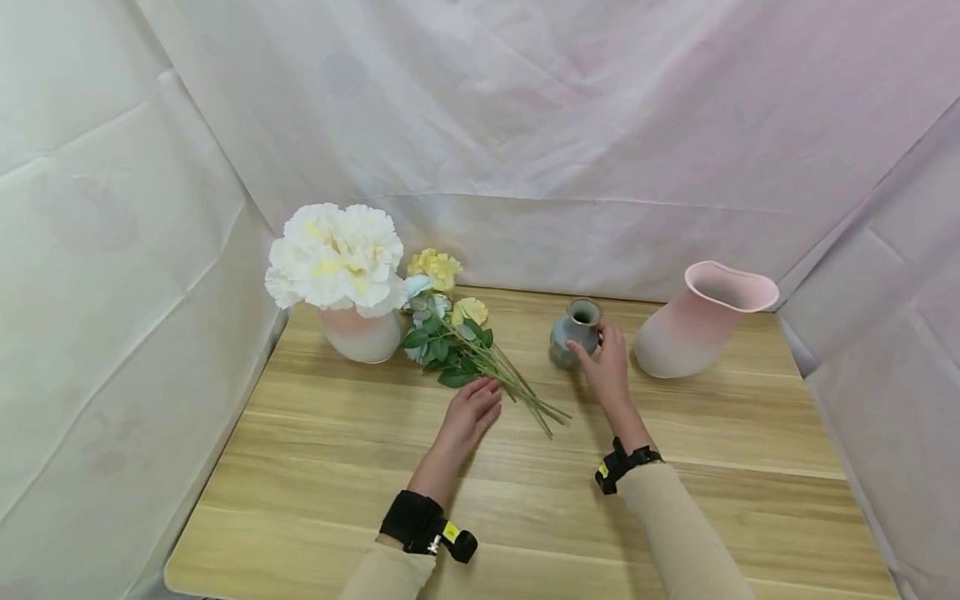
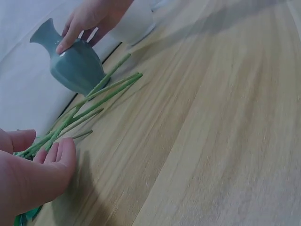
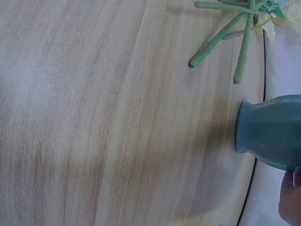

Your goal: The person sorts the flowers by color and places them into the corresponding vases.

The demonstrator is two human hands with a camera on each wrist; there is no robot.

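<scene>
My right hand [image 1: 609,367] holds a small blue-grey vase [image 1: 564,340], thumb on its front and fingers at its right side. The left wrist view shows the same vase [image 2: 77,68] with a flared neck, its base at the table. My left hand [image 1: 468,412] is beside a bunch of artificial flowers [image 1: 472,312], near their green stems. In the left wrist view the left hand's fingers [image 2: 66,155] are loosely bent close to the stems [image 2: 110,94]; whether they touch is unclear. The bunch has yellow and pale blue blooms, its stem ends pointing right.
A pink-and-white vase [image 1: 363,337] with large white flowers [image 1: 337,258] stands at the back left. Another pink-and-white vase [image 1: 686,329], wide-mouthed, stands right of my right hand. Pale cloth [image 1: 525,125] hangs behind the wooden table [image 1: 525,517].
</scene>
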